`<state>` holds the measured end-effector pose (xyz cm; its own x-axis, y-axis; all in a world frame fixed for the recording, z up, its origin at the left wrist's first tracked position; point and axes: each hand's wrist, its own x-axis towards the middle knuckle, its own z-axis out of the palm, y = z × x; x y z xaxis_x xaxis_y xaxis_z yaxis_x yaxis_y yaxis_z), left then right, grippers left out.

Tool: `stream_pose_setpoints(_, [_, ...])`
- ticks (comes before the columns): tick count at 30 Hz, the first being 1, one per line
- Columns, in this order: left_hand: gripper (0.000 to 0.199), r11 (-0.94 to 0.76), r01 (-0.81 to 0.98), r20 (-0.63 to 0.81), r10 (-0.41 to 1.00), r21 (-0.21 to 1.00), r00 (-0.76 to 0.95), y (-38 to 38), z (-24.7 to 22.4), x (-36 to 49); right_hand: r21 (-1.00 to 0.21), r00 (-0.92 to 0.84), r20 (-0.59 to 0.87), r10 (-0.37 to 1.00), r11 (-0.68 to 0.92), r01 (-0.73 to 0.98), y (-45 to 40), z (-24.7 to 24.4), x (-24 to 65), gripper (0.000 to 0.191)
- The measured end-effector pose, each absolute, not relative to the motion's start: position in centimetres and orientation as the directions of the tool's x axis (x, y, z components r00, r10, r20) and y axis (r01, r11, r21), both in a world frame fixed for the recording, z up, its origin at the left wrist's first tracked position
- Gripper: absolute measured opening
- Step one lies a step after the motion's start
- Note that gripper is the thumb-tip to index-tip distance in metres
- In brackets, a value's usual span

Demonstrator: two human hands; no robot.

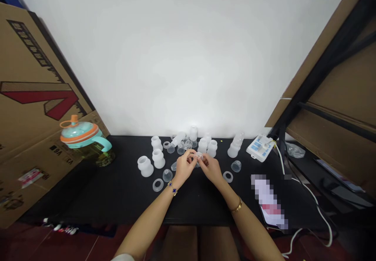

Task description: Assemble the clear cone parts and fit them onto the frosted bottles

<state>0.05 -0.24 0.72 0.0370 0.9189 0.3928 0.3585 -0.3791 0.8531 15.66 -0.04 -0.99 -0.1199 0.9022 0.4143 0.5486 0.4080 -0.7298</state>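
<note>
My left hand and my right hand meet over the black table, their fingertips closed on a small whitish ring-shaped collar. My fingers cover part of it. White, waisted plastic bottles stand with open mouths to the left, and others are just behind my hands. Clear dome caps lie around, one of them to the right. A loose collar ring rests left of my left wrist, and another ring lies beside my right wrist.
A large jug with a turquoise handle stands at the left by a cardboard box. To the right are a stacked bottle, a white power strip with a cable, and a phone. A white wall rises behind.
</note>
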Motion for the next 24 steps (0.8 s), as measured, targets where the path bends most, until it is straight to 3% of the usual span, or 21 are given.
stream_pose_setpoints(24, [0.016,-0.397,0.383,0.406,0.912,0.834,0.063,-0.07,0.34,0.07,-0.721,-0.096,0.408,0.908,0.385,0.576,-0.06,-1.03,15.75,0.03])
